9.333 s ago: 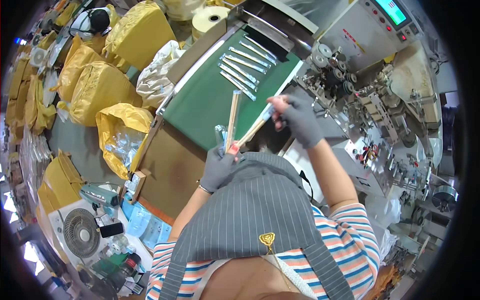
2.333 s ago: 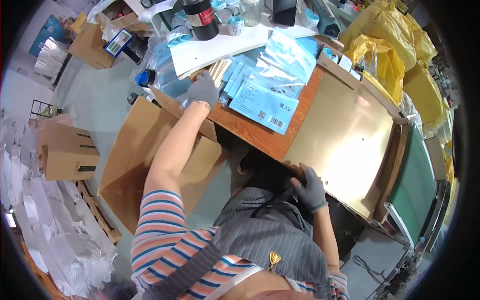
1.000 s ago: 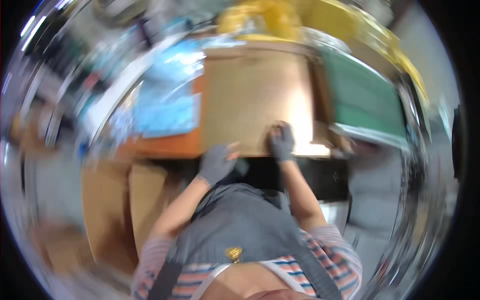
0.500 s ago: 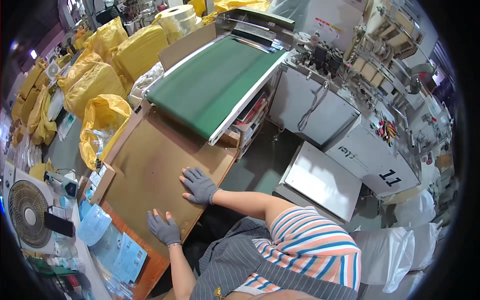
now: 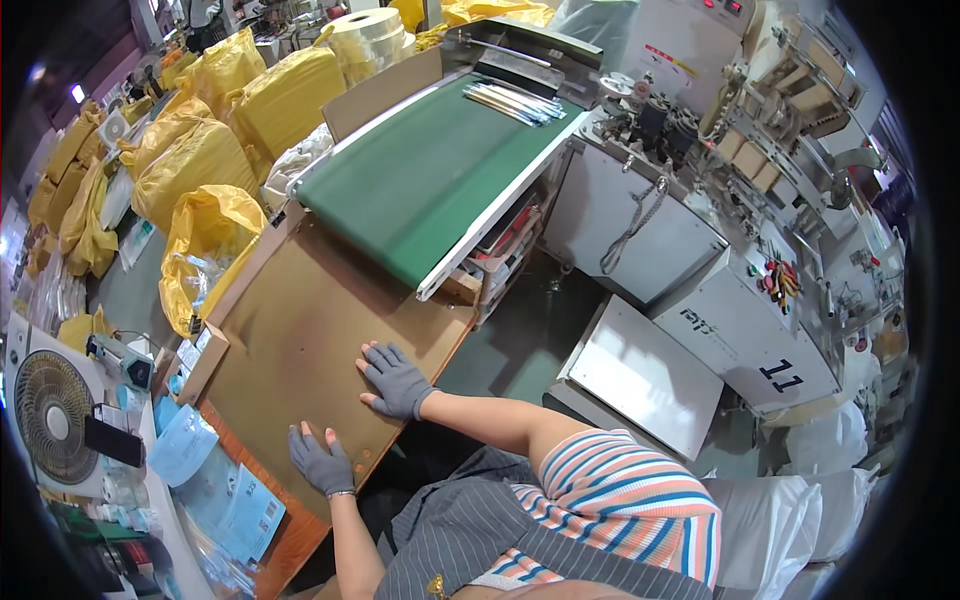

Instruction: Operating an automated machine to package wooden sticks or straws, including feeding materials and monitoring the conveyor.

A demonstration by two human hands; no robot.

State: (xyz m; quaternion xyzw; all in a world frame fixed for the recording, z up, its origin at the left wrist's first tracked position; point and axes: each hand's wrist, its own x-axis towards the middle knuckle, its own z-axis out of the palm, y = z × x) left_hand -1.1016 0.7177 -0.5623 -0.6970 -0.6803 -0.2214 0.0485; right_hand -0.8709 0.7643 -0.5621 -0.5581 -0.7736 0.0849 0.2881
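Observation:
Both of my hands wear grey gloves with bare fingertips and rest on a brown work table (image 5: 270,330). My left hand (image 5: 322,462) lies near the table's front edge, fingers spread, with nothing in it. Farther right and a little farther off, my right hand (image 5: 396,382) is laid flat with its fingers apart, also holding nothing. Beyond the table a green conveyor belt (image 5: 400,180) slopes down toward it. At the belt's far end lies a bundle of thin, flat plastic-wrapped pieces (image 5: 515,103), too small to name.
Yellow sacks (image 5: 285,105) are piled at the far left, with an open yellow bag (image 5: 215,240) beside the table. Blue printed packages (image 5: 245,515), a phone (image 5: 113,442) and a fan (image 5: 55,420) sit at the left. White machine cabinets (image 5: 740,330) stand to the right.
The bundle of thin pieces has come out from the machine onto the far end of the green belt. My hands stay spread on the table, nearly unmoved; the view has shifted slightly.

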